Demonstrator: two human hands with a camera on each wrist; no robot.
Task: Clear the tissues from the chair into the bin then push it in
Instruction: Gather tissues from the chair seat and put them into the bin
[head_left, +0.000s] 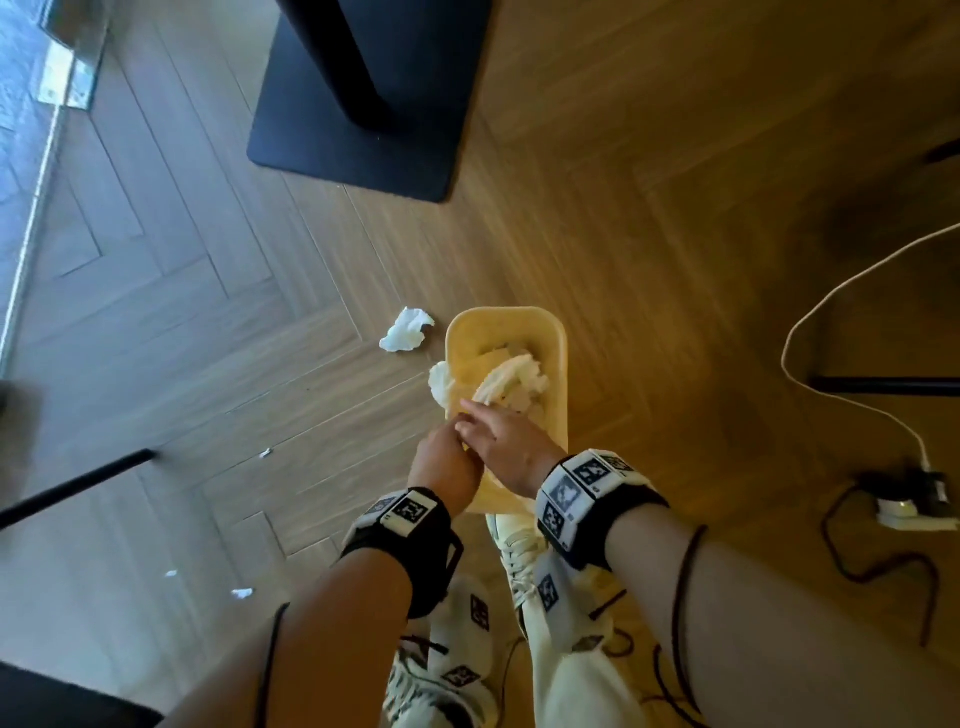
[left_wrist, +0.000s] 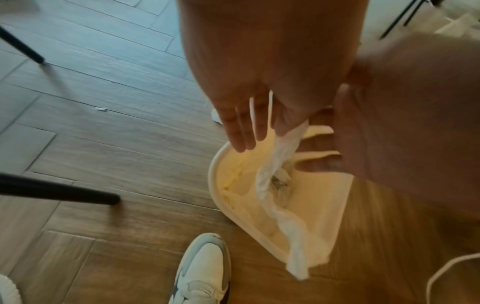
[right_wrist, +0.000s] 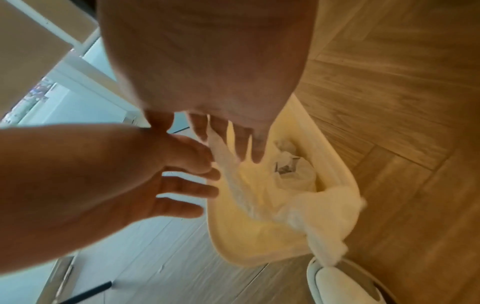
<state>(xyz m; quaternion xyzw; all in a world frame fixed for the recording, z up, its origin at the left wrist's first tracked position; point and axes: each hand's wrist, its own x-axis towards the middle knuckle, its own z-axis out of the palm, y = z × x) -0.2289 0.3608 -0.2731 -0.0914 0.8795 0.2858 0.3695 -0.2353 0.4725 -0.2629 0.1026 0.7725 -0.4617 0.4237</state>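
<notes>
Hovering over the bin (head_left: 556, 332), both hands, left (head_left: 447, 467) and right (head_left: 501, 447), spread straight fingers, gripping nothing, while a tissue (left_wrist: 275, 181) drapes across its rim.

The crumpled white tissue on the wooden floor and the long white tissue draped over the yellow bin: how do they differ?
The crumpled white tissue lies balled on the floor beside the yellow bin; the long white tissue stretches across its rim. The first lies untouched; both hands are at the second. Both are white paper.
</notes>
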